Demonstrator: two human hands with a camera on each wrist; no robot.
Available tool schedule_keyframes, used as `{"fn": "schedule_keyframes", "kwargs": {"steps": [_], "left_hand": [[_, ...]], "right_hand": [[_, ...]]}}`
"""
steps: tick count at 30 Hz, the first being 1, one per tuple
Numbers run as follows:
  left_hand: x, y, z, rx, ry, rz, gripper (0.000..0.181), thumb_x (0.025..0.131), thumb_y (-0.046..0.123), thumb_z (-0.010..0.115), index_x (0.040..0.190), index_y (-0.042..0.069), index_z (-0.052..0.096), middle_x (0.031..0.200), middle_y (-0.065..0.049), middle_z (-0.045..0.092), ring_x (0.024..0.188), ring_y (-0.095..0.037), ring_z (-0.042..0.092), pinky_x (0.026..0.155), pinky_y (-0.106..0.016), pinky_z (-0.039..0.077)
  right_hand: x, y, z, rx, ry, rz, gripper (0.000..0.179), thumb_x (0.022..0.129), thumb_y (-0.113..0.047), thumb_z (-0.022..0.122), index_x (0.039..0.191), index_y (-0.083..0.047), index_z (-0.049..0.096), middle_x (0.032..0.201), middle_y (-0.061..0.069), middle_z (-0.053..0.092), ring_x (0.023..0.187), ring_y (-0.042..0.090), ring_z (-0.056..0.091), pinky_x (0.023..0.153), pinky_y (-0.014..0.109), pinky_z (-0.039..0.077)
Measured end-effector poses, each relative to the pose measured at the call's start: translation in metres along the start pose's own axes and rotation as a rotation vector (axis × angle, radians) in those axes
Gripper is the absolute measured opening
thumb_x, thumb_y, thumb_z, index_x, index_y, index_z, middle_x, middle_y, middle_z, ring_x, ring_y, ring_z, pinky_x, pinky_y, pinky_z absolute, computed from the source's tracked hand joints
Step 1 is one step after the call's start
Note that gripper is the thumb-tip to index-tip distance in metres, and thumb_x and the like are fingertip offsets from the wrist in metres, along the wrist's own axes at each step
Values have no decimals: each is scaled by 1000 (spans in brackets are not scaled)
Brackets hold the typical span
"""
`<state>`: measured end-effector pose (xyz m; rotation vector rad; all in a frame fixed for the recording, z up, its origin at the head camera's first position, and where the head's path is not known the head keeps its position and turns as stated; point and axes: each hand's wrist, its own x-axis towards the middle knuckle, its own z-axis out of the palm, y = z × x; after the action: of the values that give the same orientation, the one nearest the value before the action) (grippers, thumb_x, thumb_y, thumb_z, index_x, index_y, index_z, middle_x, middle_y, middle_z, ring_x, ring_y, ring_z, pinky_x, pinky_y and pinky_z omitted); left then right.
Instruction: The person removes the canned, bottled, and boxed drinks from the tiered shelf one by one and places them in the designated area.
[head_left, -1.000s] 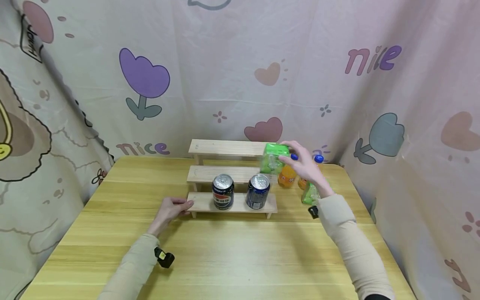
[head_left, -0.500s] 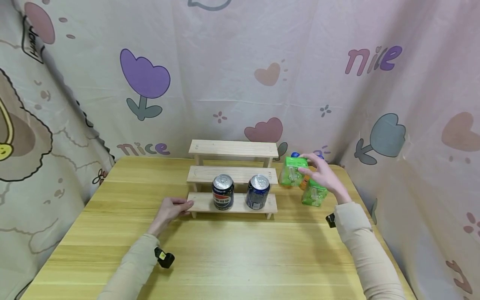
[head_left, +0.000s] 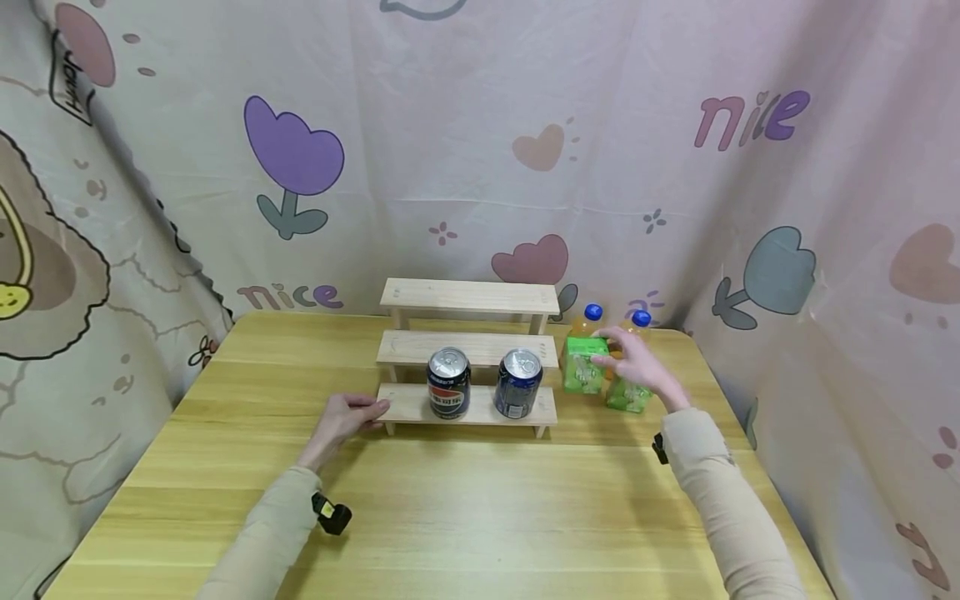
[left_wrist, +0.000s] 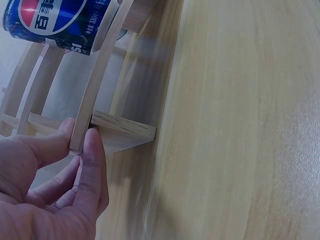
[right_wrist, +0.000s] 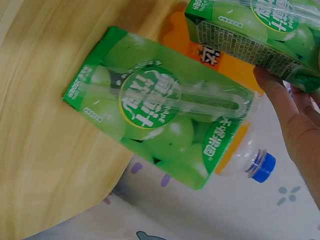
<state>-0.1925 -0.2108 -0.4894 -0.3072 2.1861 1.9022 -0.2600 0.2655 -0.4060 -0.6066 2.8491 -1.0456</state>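
My left hand (head_left: 343,427) pinches the left end of the bottom step of a three-step wooden display rack (head_left: 468,296); thumb above and fingers below show in the left wrist view. On that step stand a Pepsi can (head_left: 448,390) and a second dark blue can (head_left: 517,390). Right of the rack, my right hand (head_left: 637,364) holds a green juice box (head_left: 585,372) by its upper part, fingers reaching over the top, low near the table. Beside it stands another green juice box (right_wrist: 155,107), partly covered by the hand in the head view.
Two orange drink bottles with blue caps, one bottle (head_left: 592,313) and another bottle (head_left: 640,320), stand behind the juice boxes. The wooden table (head_left: 480,517) reaches back to a printed curtain (head_left: 420,150), which also hangs along both sides.
My right hand has carried the juice box from over the rack's right end rightward and down, to beside the other juice box. My left hand has stayed on the rack.
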Motion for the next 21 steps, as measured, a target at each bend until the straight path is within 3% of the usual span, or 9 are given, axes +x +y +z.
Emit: {"fn": "schedule_keyframes", "kwargs": {"steps": [12, 17, 21], "left_hand": [[2, 1, 0, -13, -5, 4, 41, 95, 6, 68, 123, -22, 55, 89, -2, 69, 71, -4, 69, 72, -19, 65], [2, 1, 0, -16, -5, -1, 41, 95, 6, 69, 122, -22, 56, 89, -2, 69, 71, -4, 69, 72, -19, 65], [2, 0, 0, -14, -4, 0, 41, 95, 7, 69, 123, -22, 55, 90, -2, 69, 71, -3, 69, 71, -18, 64]], "right_hand": [[6, 13, 11, -41, -44, -21, 38, 92, -2, 68, 125, 12, 55, 119, 30, 64, 110, 48, 64, 98, 59, 58], [8, 15, 14, -55, -45, -18, 33, 91, -3, 70, 120, 9, 59, 104, 21, 66, 88, 28, 66, 77, 36, 63], [8, 17, 15, -72, -38, -14, 34, 89, -4, 73, 118, 8, 60, 92, 14, 63, 74, 16, 53, 59, 20, 47]]}}
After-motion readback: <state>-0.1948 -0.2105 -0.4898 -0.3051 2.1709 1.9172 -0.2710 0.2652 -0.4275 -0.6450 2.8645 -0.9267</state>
